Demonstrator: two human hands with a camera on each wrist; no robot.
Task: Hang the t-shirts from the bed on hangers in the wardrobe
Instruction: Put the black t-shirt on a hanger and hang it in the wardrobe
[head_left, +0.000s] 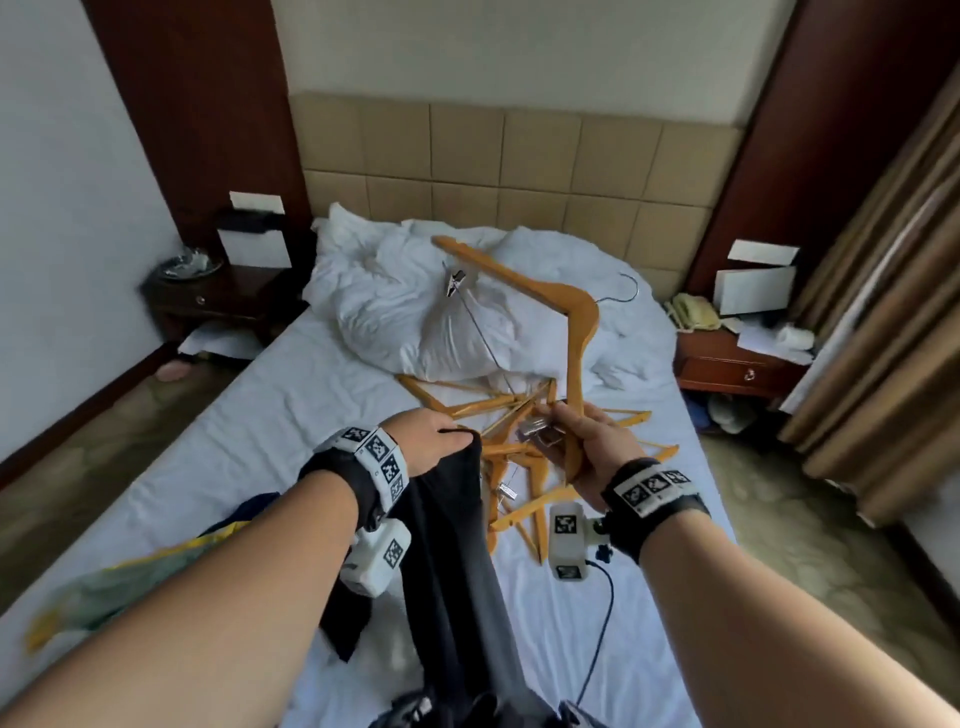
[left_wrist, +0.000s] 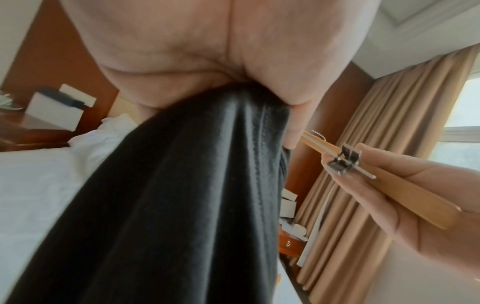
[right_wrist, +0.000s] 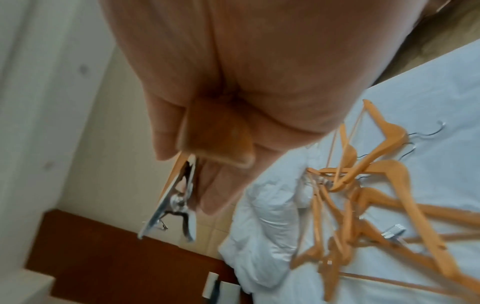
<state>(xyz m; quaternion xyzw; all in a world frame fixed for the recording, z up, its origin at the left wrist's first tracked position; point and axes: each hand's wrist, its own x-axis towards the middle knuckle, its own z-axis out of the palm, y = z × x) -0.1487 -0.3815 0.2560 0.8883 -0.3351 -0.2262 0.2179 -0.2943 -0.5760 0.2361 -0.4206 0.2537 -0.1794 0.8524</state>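
Note:
My left hand (head_left: 431, 441) grips a black t-shirt (head_left: 457, 561) by its top edge, and the cloth hangs down toward me; the left wrist view shows the black t-shirt (left_wrist: 182, 195) bunched in my palm. My right hand (head_left: 582, 441) holds one end of a wooden hanger (head_left: 576, 332) raised above the bed, its metal hook (head_left: 621, 293) pointing right and a clip (head_left: 456, 283) dangling from its bar. In the right wrist view the hanger's end (right_wrist: 218, 135) sits in my fingers beside a metal clip (right_wrist: 174, 203). Several more wooden hangers (head_left: 519, 447) lie piled on the white bed (head_left: 270, 431).
A yellow-green garment (head_left: 119, 577) and a dark blue one (head_left: 254, 506) lie on the bed at lower left. A crumpled white duvet (head_left: 415, 306) lies by the padded headboard (head_left: 519, 166). Nightstands (head_left: 218, 301) (head_left: 737, 364) flank the bed; curtains (head_left: 883, 312) hang at right.

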